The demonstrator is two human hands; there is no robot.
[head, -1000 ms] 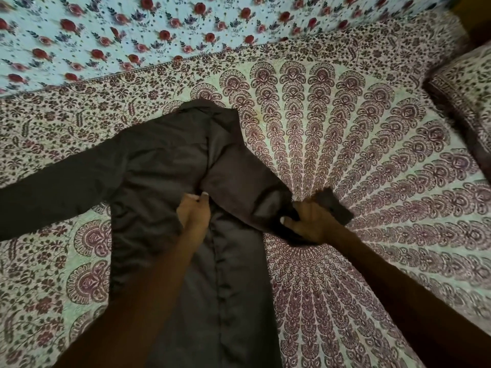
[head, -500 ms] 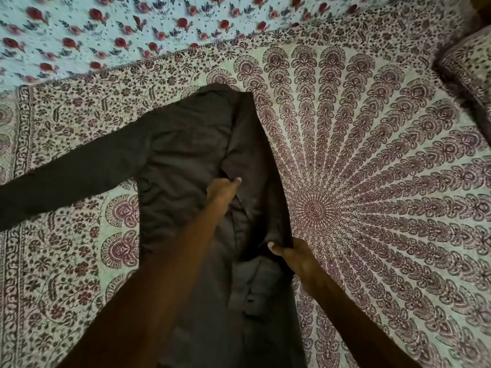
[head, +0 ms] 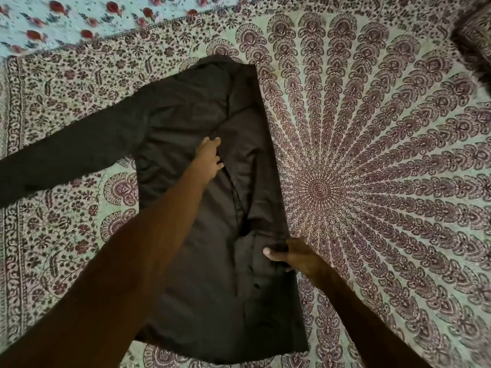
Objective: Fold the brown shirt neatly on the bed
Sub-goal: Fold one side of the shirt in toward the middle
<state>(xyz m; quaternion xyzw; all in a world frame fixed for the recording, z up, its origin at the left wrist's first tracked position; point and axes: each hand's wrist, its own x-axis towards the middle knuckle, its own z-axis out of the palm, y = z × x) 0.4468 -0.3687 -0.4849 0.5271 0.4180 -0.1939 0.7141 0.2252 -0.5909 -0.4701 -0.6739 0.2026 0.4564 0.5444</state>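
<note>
The dark brown shirt point(head: 186, 123) lies flat on the bed, collar away from me. Its left sleeve stretches out toward the left edge. Its right side and sleeve are folded inward over the body, leaving a straight right edge. My left hand point(head: 210, 159) rests on the middle of the shirt, fingers pressing beside the folded sleeve's seam. My right hand point(head: 291, 254) pinches the end of the folded sleeve at the shirt's right edge, lower down.
The bed point(head: 372, 168) is covered with a maroon and pale green mandala print sheet. A rose-printed cloth point(head: 66, 19) lies along the far side. A patterned pillow point(head: 475, 41) sits at the upper right corner.
My right hand has carried the right sleeve inward and down along the shirt's body, so the fold lies flat. My left hand stayed on the shirt's middle.
</note>
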